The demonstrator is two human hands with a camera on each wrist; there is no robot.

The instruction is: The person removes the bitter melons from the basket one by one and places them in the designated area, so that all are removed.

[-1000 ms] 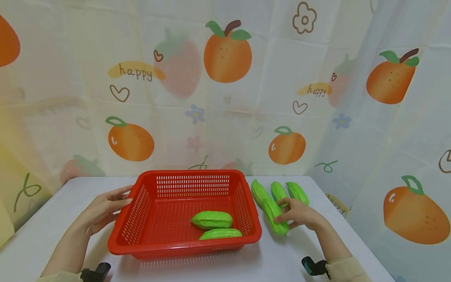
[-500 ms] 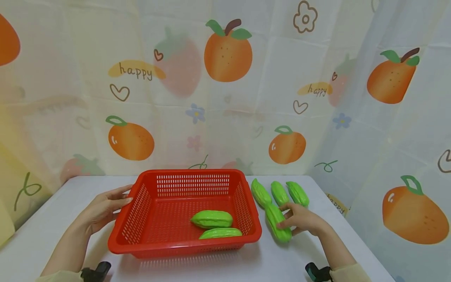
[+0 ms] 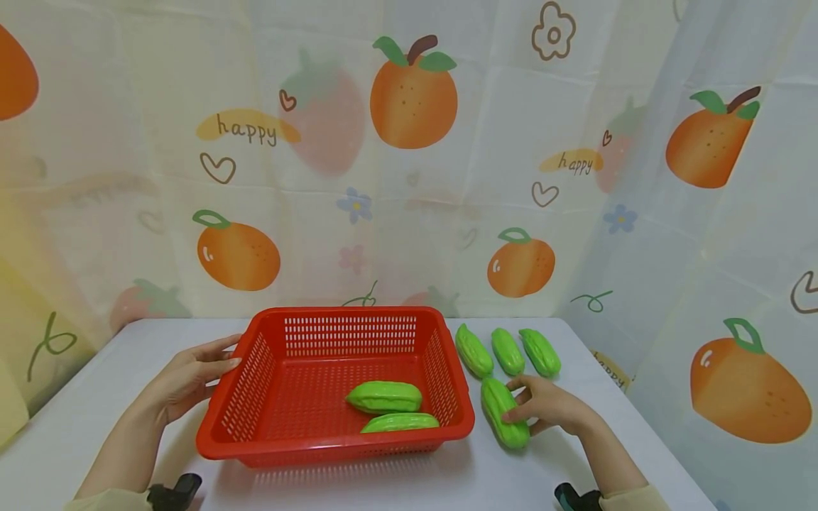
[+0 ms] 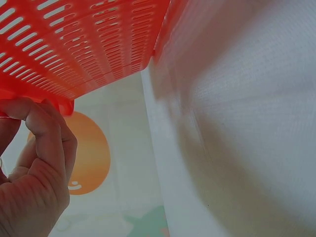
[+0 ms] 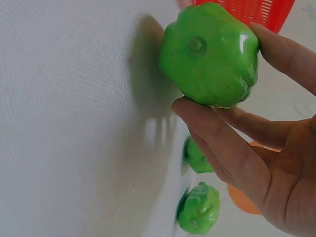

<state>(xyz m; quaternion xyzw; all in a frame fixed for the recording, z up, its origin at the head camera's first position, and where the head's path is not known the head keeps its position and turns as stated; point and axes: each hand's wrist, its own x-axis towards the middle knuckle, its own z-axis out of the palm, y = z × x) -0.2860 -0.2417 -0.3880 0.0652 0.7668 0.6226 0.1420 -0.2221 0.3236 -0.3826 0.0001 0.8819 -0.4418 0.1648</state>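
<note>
My left hand (image 3: pixel 187 380) grips the left rim of a red plastic basket (image 3: pixel 332 448), its fingers curled at the edge in the left wrist view. Two green bitter melons, one behind (image 3: pixel 383 397) and one in front (image 3: pixel 400 424), lie in the basket's right part. To the right of the basket, my right hand (image 3: pixel 551 406) holds another bitter melon (image 3: pixel 503 415) between thumb and fingers. The right wrist view shows this held melon (image 5: pixel 210 57) end-on, with its shadow on the cloth beside it.
Three more bitter melons lie behind the right hand: one near the basket (image 3: pixel 473 351), a middle one (image 3: pixel 508 351) and an outer one (image 3: pixel 540 353). A white cloth covers the table (image 3: pixel 332 490). A fruit-printed curtain (image 3: pixel 441 206) hangs behind and at the sides.
My right hand has drawn its bitter melon toward the table's near side, apart from the one behind it. The left hand and the basket have stayed in place.
</note>
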